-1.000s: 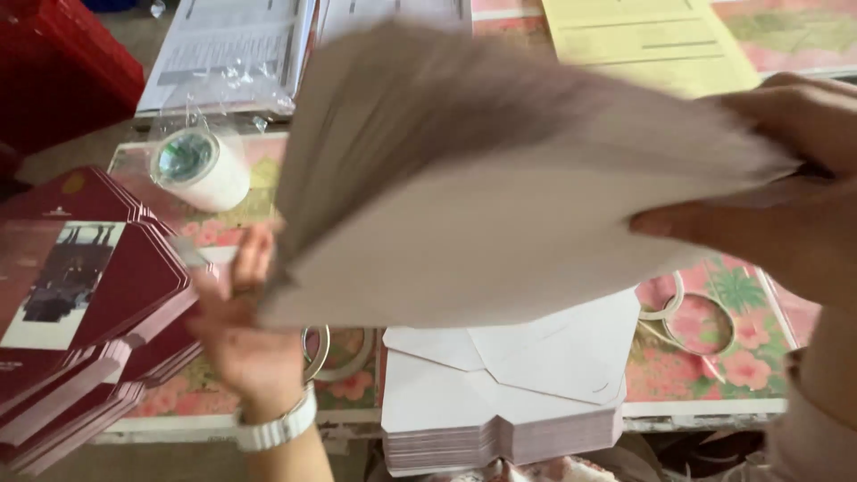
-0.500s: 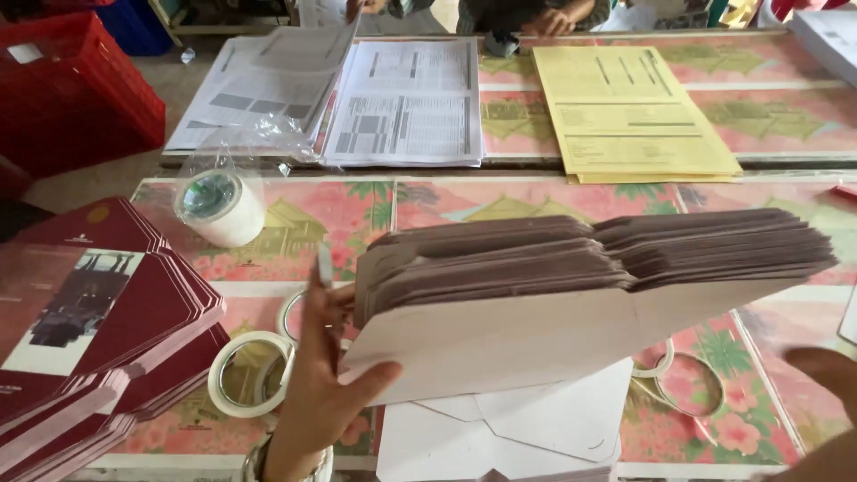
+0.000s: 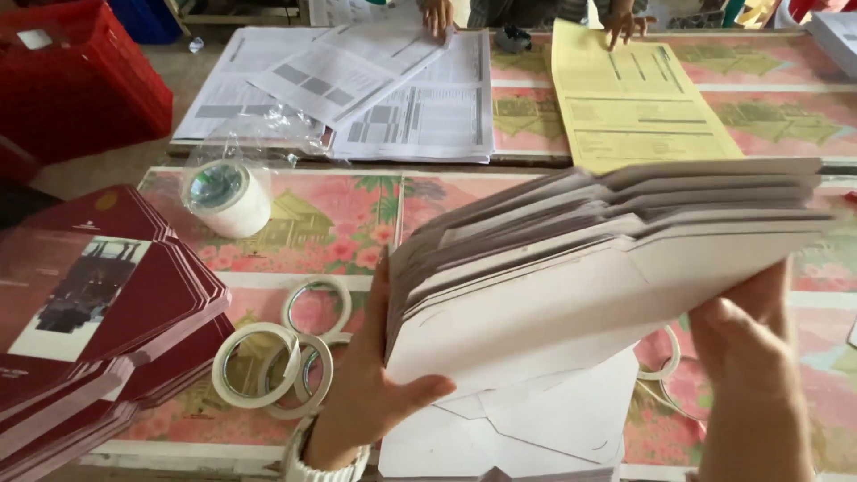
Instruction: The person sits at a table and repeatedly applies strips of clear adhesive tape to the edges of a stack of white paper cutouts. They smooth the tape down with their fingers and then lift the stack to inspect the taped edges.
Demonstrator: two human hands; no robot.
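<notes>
White card stack (image 3: 571, 295); table (image 3: 330, 223) cloth pink with green floral print; maroon folders (image 3: 134, 295); red crate (image 3: 80, 80); yellow sheet (image 3: 634, 107); white tape roll (image 3: 228, 196); cream tape rings (image 3: 268, 361); black-and-white printed papers (image 3: 393, 98).

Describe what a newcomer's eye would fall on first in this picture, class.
A thick stack of white envelopes fills the middle, held between the left hand and right hand. Dark red folders are heaped at the left edge, with tape rolls on the flowered tablecloth beside them.
</notes>
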